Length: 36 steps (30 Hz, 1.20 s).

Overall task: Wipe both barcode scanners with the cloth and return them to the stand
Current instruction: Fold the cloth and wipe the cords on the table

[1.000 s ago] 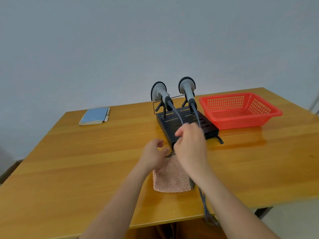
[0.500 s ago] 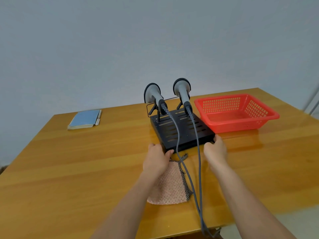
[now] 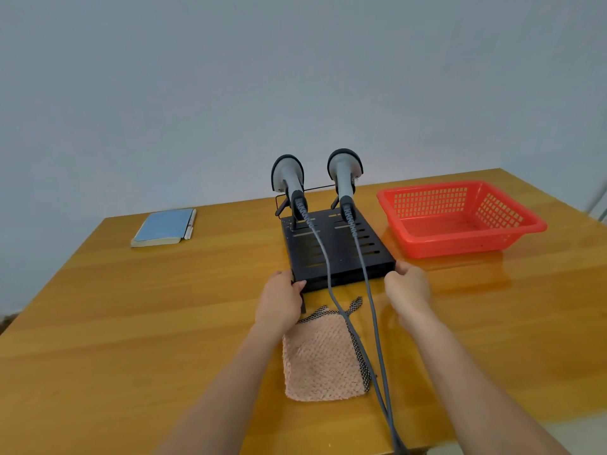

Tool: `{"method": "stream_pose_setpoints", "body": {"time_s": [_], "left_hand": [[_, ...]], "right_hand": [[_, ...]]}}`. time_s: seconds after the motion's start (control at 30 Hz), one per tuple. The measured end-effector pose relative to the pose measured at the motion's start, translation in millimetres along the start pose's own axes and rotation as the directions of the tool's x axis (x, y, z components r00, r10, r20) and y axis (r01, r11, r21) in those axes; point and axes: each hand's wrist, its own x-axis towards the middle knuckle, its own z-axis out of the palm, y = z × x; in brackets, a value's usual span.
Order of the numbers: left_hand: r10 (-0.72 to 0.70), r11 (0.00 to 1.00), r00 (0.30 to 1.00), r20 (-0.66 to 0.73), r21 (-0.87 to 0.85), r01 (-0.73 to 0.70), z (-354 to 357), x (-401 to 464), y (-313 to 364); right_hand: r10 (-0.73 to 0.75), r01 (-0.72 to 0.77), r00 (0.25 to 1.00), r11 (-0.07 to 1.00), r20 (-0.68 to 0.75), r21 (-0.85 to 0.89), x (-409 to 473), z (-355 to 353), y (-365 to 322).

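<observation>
Hands first: your left hand (image 3: 279, 300) grips the near left corner of the black slotted stand (image 3: 338, 254), thumb curled onto its top edge, and your right hand (image 3: 407, 285) has its fingers curled round the near right corner. Neither holds a scanner or the cloth.

Both barcode scanners sit upright at the stand's far edge, the left scanner (image 3: 289, 178) and the right scanner (image 3: 345, 174), heads up and facing away from you. Their grey cables (image 3: 368, 290) run down over the stand, cross the tabletop's near middle and drop off its near edge. The pink cloth (image 3: 322, 359) lies flat just in front of the stand, with one cable lying over its right border.

You appear to be squaring up or steadying the stand, so either wiping has not begun or it is done; the view cannot settle which. If wiping remains, you will need to let go, free the cloth from under the cable, and lift one scanner out.

Your left forearm covers the cloth's left edge. The scanner windows and triggers face away, so their cleanliness is unreadable. How the cradles hold the scanners is hard to make out.
</observation>
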Motion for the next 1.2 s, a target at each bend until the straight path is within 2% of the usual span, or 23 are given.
{"method": "stream_pose_setpoints", "body": {"time_s": [0.4,0.73,0.93,1.0,1.03,1.1,1.2], "left_hand": [[-0.026,1.000,0.999,-0.040,-0.012,0.026,-11.5,29.4,-13.3],[-0.019,1.000,0.997,-0.069,0.010,0.019,-9.5,36.9,-17.5],[-0.068,0.998,0.996,-0.058,0.011,0.069,-21.5,20.4,-7.4],[-0.013,0.999,0.996,-0.090,0.039,0.016,-28.7,5.8,-1.7],[0.021,0.999,0.998,-0.059,0.041,-0.019,-31.9,-2.0,1.5],[0.047,0.998,0.994,0.101,0.034,-0.051,-36.2,-19.8,7.8],[0.035,0.995,0.928,0.372,0.074,-0.067,-38.0,-43.6,13.5]], "right_hand": [[-0.036,0.043,0.994,0.997,0.107,-0.059,14.6,21.2,-12.9],[-0.012,0.019,0.997,0.995,0.076,-0.094,20.8,31.4,-16.6],[-0.014,0.028,0.994,0.990,0.108,-0.135,21.0,26.5,-18.0],[-0.040,0.055,0.994,0.987,0.104,-0.150,24.2,25.7,-14.8],[-0.054,0.067,0.995,0.986,0.089,-0.152,25.7,25.9,-13.3],[-0.097,0.099,0.995,0.982,0.018,-0.162,25.4,26.6,-12.0],[-0.175,0.165,0.984,0.970,-0.041,-0.178,17.1,27.3,-14.2]]}}
